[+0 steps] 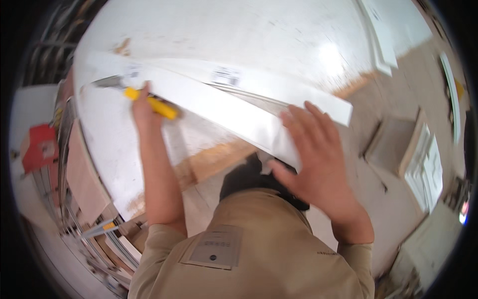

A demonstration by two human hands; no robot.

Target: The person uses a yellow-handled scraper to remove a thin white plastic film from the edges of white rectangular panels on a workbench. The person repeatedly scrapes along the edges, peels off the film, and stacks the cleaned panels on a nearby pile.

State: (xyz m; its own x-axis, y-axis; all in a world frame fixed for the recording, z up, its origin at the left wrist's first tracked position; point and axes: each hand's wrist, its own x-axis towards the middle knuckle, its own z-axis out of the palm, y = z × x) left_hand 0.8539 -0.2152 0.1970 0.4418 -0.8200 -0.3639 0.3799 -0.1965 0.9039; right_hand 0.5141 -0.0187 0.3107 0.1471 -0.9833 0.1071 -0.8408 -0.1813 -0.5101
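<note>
Gripping a yellow-handled tool [152, 103], the left hand [142, 110] is closing around its handle at the left end of a long white strip [239, 112], the grey metal tip pointing left. The right hand [313, 154] is pressing flat and open on the strip's near right part, fingers spread, grasping nothing. That strip is lying across a white worktable [224, 35], running from far left to right. A small rectangular white label with dark print [225, 76] is sitting on the strip's far edge, near its middle. A red package [40, 147] is resting far left, off the table.
</note>
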